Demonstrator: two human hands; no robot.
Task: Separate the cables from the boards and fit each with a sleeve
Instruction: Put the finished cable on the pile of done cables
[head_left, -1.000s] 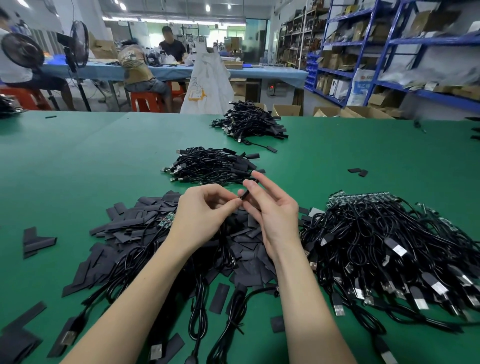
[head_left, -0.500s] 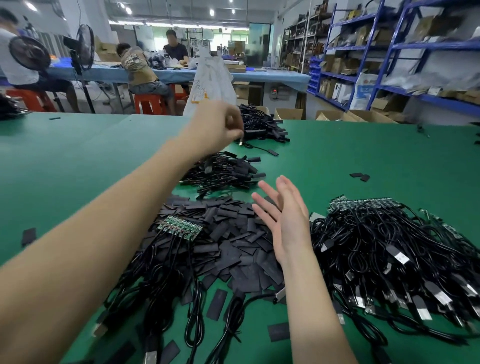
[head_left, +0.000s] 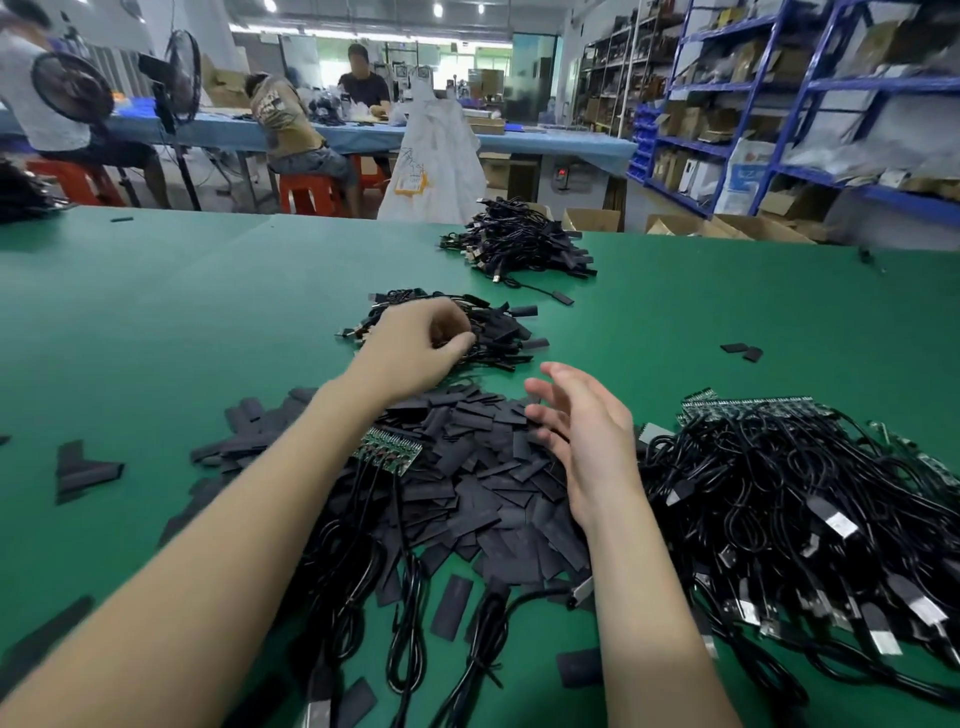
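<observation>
Curling over the sleeved cable pile (head_left: 483, 332), left hand (head_left: 415, 348) fingers look empty; right hand (head_left: 587, 431) fingers spread

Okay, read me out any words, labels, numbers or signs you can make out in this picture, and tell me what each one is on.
Nothing here can be read.
White bag: orange print, too blurred to read.
White box on the blue shelving: blue and red markings, too blurred.
Green circuit board: any markings too small to read.

The left hand (head_left: 415, 345) has its fingers curled over the middle heap of cables (head_left: 483, 332), hiding whatever they hold. Under its forearm, part of the small green board (head_left: 387, 449) is covered. The bottom edge cuts off both forearms and the nearest cables.
</observation>
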